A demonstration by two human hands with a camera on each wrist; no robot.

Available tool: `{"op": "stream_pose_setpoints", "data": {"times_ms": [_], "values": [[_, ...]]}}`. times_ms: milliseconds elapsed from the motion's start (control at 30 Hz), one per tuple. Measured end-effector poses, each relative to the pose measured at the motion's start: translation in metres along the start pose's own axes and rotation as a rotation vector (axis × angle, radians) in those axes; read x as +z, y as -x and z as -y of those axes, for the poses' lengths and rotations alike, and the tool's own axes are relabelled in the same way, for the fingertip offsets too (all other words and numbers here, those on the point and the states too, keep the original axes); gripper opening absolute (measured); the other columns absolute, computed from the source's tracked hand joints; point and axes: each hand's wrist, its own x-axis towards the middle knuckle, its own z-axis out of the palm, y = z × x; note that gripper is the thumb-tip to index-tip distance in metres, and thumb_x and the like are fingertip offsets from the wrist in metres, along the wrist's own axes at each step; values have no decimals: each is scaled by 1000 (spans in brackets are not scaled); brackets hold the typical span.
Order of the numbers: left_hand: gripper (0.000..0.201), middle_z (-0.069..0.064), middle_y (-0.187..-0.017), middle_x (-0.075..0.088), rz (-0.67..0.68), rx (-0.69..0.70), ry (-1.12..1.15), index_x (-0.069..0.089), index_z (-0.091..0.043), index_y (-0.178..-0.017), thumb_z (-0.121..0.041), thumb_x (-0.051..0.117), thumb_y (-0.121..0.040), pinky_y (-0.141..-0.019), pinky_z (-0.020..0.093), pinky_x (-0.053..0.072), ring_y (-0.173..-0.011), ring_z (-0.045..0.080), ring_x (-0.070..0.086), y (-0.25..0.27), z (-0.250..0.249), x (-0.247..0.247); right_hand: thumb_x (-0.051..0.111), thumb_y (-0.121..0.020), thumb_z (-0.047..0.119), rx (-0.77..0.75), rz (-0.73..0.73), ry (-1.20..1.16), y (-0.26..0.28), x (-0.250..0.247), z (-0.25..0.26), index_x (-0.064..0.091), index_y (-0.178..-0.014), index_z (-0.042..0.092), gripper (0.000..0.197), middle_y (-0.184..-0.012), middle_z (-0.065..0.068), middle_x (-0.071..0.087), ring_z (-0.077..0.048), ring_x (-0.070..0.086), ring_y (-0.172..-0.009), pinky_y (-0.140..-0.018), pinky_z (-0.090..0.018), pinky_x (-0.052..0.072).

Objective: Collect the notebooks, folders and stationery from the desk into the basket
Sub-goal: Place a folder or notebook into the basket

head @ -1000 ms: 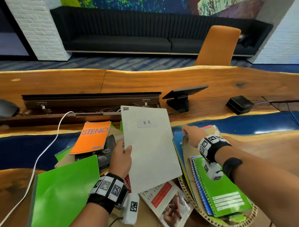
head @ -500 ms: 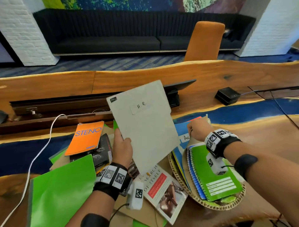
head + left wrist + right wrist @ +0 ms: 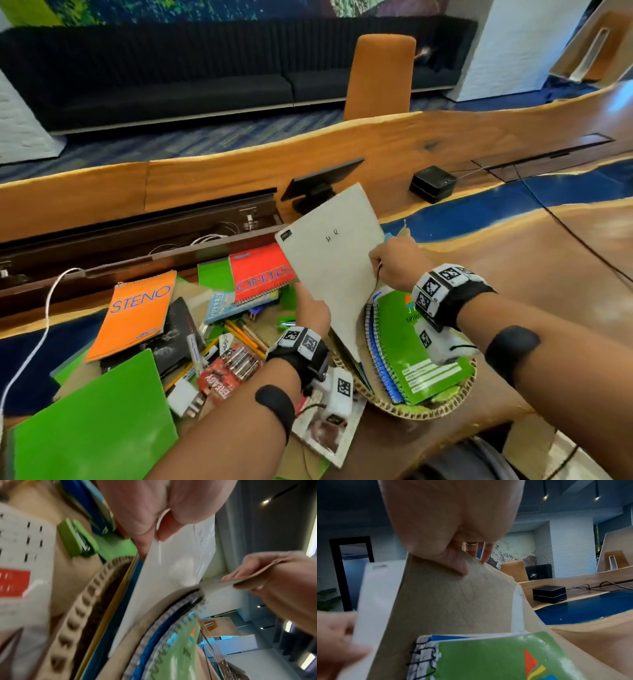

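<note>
My left hand (image 3: 312, 308) grips the left edge of a grey folder (image 3: 334, 260) marked "H.R". The folder stands tilted, its lower end inside the woven basket (image 3: 414, 409). In the left wrist view my thumb and fingers pinch the grey folder (image 3: 171, 574). My right hand (image 3: 381, 264) pinches the top edge of a brown folder (image 3: 445, 601) standing in the basket, thumb on its near face. A green spiral notebook (image 3: 411, 342) leans in the basket behind it. Orange (image 3: 133, 311) and red (image 3: 262, 270) STENO pads lie on the desk to the left.
A green folder (image 3: 96, 421), pencils (image 3: 246, 335), a battery pack (image 3: 227, 373), a green stapler (image 3: 77, 539) and a book (image 3: 325, 435) lie left of the basket. A tilted screen (image 3: 320, 180), a black box (image 3: 433, 183) and cables sit farther back.
The grey folder has moved right and down, and its lower end now sits in the basket. My right hand has taken the brown folder's top edge and holds it back.
</note>
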Motion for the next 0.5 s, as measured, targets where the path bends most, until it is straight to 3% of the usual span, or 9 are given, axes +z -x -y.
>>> {"op": "stream_pose_setpoints", "data": {"times_ms": [133, 200, 300, 400, 500], "values": [[59, 21, -145, 41, 113, 5, -125, 17, 3, -147, 4, 44, -94, -101, 33, 38, -128, 34, 46, -1, 17, 22, 46, -74, -5, 3, -24, 13, 10, -11, 1, 69, -71, 16, 32, -75, 1, 66, -22, 53, -90, -100, -50, 36], [61, 23, -145, 40, 166, -4, -246, 14, 2, -149, 2, 44, -96, -98, 33, 39, -128, 35, 46, 0, 22, 27, 45, -79, -4, 25, -3, 62, 13, -13, 2, 70, -76, 18, 33, -78, -1, 64, -22, 46, -87, -100, -49, 35], [60, 19, -151, 35, 219, 4, -298, 15, -1, -150, 3, 41, -96, -106, 36, 35, -134, 34, 42, 2, 26, 34, 45, -76, 0, -17, -11, 74, 8, -6, -1, 58, -60, 24, 31, -71, 4, 64, -16, 46, -76, -105, -54, 28], [57, 9, -145, 41, 255, 59, -295, 22, -4, -147, 7, 39, -94, -104, 24, 33, -132, 27, 44, 3, 31, 37, 45, -76, 1, -35, 13, 2, 4, -3, -3, 50, -57, 26, 32, -73, 5, 65, -17, 52, -86, -104, -51, 27], [55, 8, -137, 47, 302, 60, -306, 27, -8, -144, 7, 42, -93, -106, 29, 36, -129, 27, 47, 8, 35, 39, 46, -79, 0, -21, 24, -24, 3, -6, 1, 61, -67, 23, 30, -80, 3, 67, -19, 52, -93, -103, -44, 27]]}}
